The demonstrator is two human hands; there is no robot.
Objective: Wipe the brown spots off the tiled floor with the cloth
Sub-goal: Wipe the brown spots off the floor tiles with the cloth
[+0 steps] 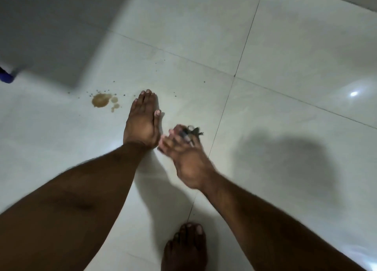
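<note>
Two bare arms are seen reaching out over the tiled floor (285, 46). The left hand (142, 119) is held flat, its fingers straight and together, pointing away from the person; nothing is held in it, and whether the palm actually touches the tile cannot be told. The right hand (184, 148) is blurred; a small dark, frayed scrap, apparently the cloth (191, 133), is pinched at its fingertips, just beside the left hand's thumb, though the blur makes its nature uncertain. The brown spots (101, 100) lie on the same tile just left of the left hand's fingertips: one larger tan puddle with a few smaller blots beside it, and fine dark specks scattered further along the tile toward the grout line. The cloth is apart from the puddle, with the left hand between them. A bare foot (186, 248) is planted near the bottom edge, on a grout line. A blue object (6, 77) shows at the left edge.
</note>
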